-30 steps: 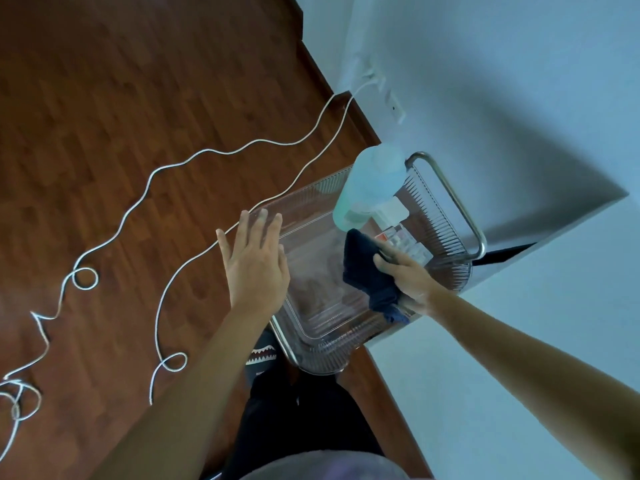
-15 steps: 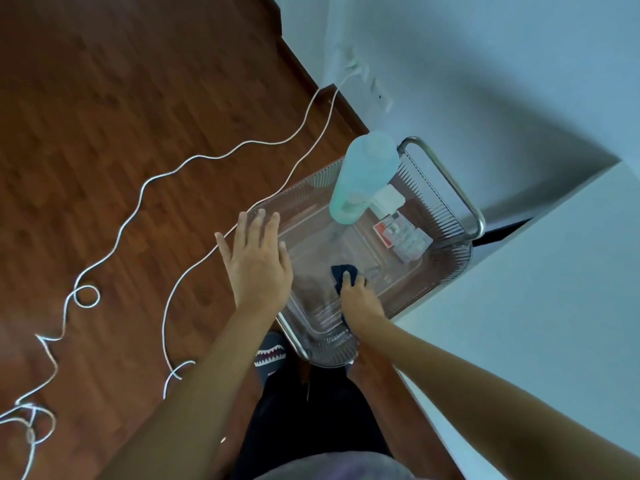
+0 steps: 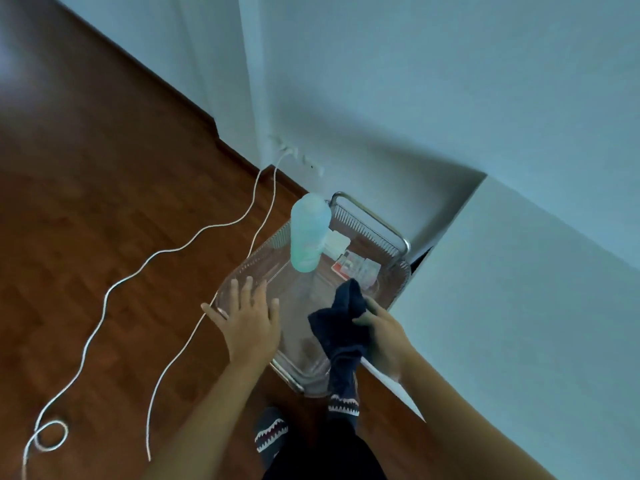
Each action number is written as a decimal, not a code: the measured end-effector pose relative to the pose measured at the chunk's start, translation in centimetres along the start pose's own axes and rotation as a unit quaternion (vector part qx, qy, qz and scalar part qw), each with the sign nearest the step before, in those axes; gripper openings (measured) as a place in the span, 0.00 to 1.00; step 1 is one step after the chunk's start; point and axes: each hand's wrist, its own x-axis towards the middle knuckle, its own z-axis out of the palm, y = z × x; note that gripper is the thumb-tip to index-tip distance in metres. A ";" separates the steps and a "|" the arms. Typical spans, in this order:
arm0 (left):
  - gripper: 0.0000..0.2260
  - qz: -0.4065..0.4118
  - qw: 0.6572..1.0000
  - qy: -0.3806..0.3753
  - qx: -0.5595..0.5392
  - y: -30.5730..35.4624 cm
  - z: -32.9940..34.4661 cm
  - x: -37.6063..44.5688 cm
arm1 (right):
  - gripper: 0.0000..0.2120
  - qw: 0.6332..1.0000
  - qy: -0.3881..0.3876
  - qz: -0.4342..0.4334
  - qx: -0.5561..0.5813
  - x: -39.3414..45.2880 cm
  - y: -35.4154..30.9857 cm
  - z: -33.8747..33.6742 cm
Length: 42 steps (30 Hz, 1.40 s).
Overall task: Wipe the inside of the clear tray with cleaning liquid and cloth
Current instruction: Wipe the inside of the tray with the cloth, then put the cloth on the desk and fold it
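Observation:
A clear plastic tray (image 3: 242,271) sits on top of a wire cart at the centre of the view. My left hand (image 3: 247,318) lies flat with spread fingers on the tray's left rim. Over the tray's right side, my right hand (image 3: 379,332) grips a dark blue cloth (image 3: 341,327) that hangs bunched above the tray floor. A pale green bottle of cleaning liquid (image 3: 308,233) stands upright at the tray's far end.
The cart's metal handle (image 3: 374,218) is at the far end, with a white box and a red packet (image 3: 341,266) beside the bottle. A white cabinet (image 3: 519,306) borders the cart's right side. Two white cables (image 3: 166,251) snake over the wooden floor. My patterned slippers are below.
My right hand has lifted the cloth from the tray floor near the front up and to the right. The view has tilted upward. My left hand stays on the rim.

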 end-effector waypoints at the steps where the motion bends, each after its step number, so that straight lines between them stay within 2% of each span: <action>1: 0.23 0.028 0.998 -0.028 -0.050 0.5 -0.2 -0.6 | 0.20 0.999 -0.013 -0.013 0.041 -1.4 -0.7 -0.1; 2: 0.26 0.053 0.986 -0.076 -0.138 1.5 -0.7 -1.4 | 0.19 0.997 -0.020 -0.028 0.066 -2.7 -1.3 -0.2; 3: 0.26 0.072 0.952 -0.147 -0.259 2.8 -1.4 -2.4 | 0.18 0.995 -0.018 -0.044 0.084 -3.8 -1.7 -0.3; 5: 0.19 0.110 0.823 -0.291 -0.476 6.0 -3.2 -4.2 | 0.20 0.991 0.009 -0.095 0.098 -6.0 -2.5 -0.4; 6: 0.17 0.132 0.780 -0.320 -0.521 7.6 -3.8 -5.0 | 0.19 0.987 0.025 -0.126 0.097 -7.0 -2.8 -0.6; 7: 0.17 0.144 0.759 -0.327 -0.544 9.0 -4.3 -5.6 | 0.17 0.982 0.040 -0.158 0.096 -8.0 -3.2 -0.8; 8: 0.18 0.149 0.754 -0.320 -0.554 10.5 -4.6 -6.1 | 0.14 0.976 0.057 -0.188 0.092 -8.9 -3.5 -1.3; 11: 0.13 0.162 0.773 -0.252 -0.558 14.6 -4.7 -6.9 | 0.07 0.961 0.117 -0.246 0.056 -11.6 -4.4 -3.6; 14: 0.05 0.213 0.787 -0.229 -0.532 18.3 -4.4 -7.4 | 0.08 0.947 0.163 -0.277 -0.016 -14.6 -5.7 -7.3; 19: 0.17 0.320 0.808 -0.165 -0.466 24.6 -4.6 -8.0 | 0.13 0.905 0.256 -0.289 -0.181 -19.8 -7.8 -15.3; 23: 0.14 0.373 0.812 -0.154 -0.422 29.1 -4.5 -8.5 | 0.13 0.853 0.306 -0.304 -0.294 -22.6 -8.8 -19.8; 27: 0.07 0.399 0.821 -0.130 -0.388 32.5 -4.6 -8.9 | 0.08 0.812 0.310 -0.328 -0.369 -24.1 -9.9 -23.1; 29: 0.08 0.402 0.826 -0.116 -0.377 33.7 -5.0 -8.9 | 0.04 0.804 0.275 -0.323 -0.417 -24.8 -10.1 -24.7; 33: 0.12 0.453 0.826 -0.118 -0.313 34.9 -6.5 -8.9 | 0.05 0.803 0.192 -0.237 -0.512 -25.8 -9.8 -27.7; 35: 0.10 0.446 0.830 -0.142 -0.304 35.0 -7.0 -8.6 | 0.08 0.795 0.184 -0.174 -0.551 -26.0 -9.1 -29.5; 38: 0.07 0.422 0.845 -0.168 -0.283 34.7 -7.2 -7.1 | 0.05 0.784 0.215 -0.131 -0.568 -25.8 -8.1 -31.7; 42: 0.08 0.397 0.857 -0.214 -0.248 34.2 -6.1 -5.8 | 0.07 0.763 0.283 -0.148 -0.562 -25.1 -8.4 -32.9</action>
